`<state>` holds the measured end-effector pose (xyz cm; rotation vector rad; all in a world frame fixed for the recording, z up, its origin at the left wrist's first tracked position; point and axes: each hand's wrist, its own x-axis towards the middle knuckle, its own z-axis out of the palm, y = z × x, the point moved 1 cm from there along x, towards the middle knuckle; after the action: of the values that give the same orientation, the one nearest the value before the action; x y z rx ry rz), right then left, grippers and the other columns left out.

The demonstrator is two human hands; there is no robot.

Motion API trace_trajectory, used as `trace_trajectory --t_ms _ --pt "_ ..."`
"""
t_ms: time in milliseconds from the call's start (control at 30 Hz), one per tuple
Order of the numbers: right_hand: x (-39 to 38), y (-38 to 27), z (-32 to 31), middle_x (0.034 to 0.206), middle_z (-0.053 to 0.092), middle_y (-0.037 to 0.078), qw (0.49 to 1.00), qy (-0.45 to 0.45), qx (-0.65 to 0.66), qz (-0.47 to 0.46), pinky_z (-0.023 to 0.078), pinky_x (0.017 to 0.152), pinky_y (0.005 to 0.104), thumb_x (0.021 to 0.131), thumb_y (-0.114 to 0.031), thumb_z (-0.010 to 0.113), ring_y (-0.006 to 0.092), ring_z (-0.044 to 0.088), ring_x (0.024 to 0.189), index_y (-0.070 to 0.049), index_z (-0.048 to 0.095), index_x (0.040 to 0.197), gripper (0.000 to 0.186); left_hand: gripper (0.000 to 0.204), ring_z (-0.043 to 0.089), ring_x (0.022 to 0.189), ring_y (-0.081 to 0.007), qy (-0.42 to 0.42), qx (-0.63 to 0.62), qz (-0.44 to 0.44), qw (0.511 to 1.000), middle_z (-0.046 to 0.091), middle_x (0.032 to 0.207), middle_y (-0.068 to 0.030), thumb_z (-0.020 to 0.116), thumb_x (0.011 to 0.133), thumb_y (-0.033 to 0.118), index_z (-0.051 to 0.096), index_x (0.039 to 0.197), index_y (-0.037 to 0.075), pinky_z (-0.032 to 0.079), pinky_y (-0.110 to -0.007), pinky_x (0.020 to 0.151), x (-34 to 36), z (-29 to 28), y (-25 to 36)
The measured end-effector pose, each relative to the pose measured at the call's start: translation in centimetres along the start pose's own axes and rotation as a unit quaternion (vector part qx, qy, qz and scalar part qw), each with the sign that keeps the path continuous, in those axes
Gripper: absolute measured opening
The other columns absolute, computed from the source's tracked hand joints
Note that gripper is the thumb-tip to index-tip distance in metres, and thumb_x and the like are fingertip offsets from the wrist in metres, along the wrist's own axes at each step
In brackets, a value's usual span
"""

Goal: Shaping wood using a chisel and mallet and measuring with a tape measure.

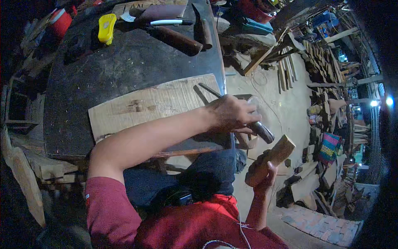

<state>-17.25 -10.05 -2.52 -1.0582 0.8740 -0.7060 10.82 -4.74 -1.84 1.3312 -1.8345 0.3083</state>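
Observation:
My left hand [234, 114] is closed around a chisel [264, 133]. Its narrow metal blade points away to the left over the right end of a pale wooden board [153, 101], while its dark handle end sticks out past the fist. Whether the tip touches the wood I cannot tell. Lower right, my right hand [267, 176] grips a wooden mallet [282, 150], its squared light end just short of the chisel's handle end. The board lies on a dark table [74, 112], with a dark knot mark on its face.
Along the table's far side lie a yellow tool [107, 28], a white-and-black marker [171, 22], a brown wooden handle-like piece [176, 40] and a dark blade [203, 33]. Timber pieces [286, 74] lie on the right floor, near a colourful woven bag [330, 147].

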Motion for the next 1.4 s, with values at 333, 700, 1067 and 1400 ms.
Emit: trace_trajectory --t_ms 333,700,1067,1400 --pt "2.1 -3.9 1.2 0.092 0.056 0.009 0.945 -0.22 0.24 0.038 0.05 0.059 0.0329 0.085 -0.036 0.05 0.0197 0.058 0.073 -0.003 0.046 0.125 0.052 0.032 0.064 0.079 -0.0249 0.016 -0.069 -0.064 0.995 0.056 0.088 -0.0061 0.07 0.079 0.03 0.058 0.105 0.016 0.053 -0.035 0.063 0.4 -1.4 -0.4" --pt "2.8 -1.9 -1.2 0.105 0.056 0.013 0.998 -0.039 0.011 -0.046 0.051 0.077 0.0369 0.074 -0.026 0.062 0.0244 0.059 0.09 0.002 0.043 0.126 0.061 0.028 0.064 0.07 -0.0276 0.067 -0.085 -0.029 0.994 0.058 0.08 -0.0065 0.068 0.08 0.035 0.062 0.1 0.017 0.052 -0.038 0.059 0.9 -1.5 -1.0" --pt "2.8 -3.0 0.1 0.107 0.057 0.014 0.996 -0.061 0.043 -0.055 0.052 0.075 0.0384 0.077 -0.026 0.06 0.0243 0.06 0.087 0.0 0.043 0.129 0.061 0.024 0.064 0.073 -0.029 0.083 -0.096 -0.045 0.991 0.059 0.082 -0.0077 0.068 0.081 0.027 0.061 0.1 0.014 0.051 -0.039 0.062 0.8 -1.8 -1.2" --pt "2.8 -3.4 -2.6 0.121 0.055 0.01 0.968 -0.142 0.187 -0.094 0.041 0.096 0.0432 0.08 -0.026 0.064 0.0258 0.053 0.108 -0.009 0.045 0.132 0.058 0.029 0.064 0.079 -0.029 0.092 -0.104 -0.053 0.989 0.059 0.085 -0.0081 0.069 0.08 0.026 0.06 0.105 0.015 0.052 -0.038 0.066 0.5 -1.8 -1.3"
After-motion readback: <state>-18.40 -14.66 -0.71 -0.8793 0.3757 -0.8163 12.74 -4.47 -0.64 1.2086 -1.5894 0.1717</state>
